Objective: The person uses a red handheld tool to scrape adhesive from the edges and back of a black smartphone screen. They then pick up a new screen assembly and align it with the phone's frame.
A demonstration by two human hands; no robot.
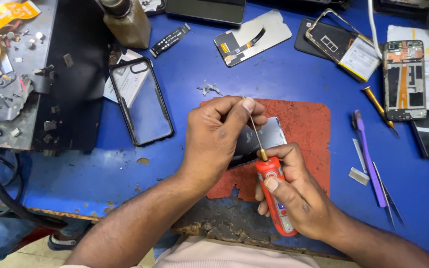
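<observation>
Centrally, the right hand (294, 193) grips an orange electric screwdriver (275, 198) upright while the left hand (217, 136) pinches its thin bit (255, 130), steadying the tip over the phone (259, 141) lying on the red mat (309, 139).

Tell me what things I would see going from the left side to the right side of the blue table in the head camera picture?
Grey metal tray of small parts → clear phone case with black rim → left hand → red electric screwdriver in the right hand → purple pry tool → opened phone showing its circuit board.
</observation>
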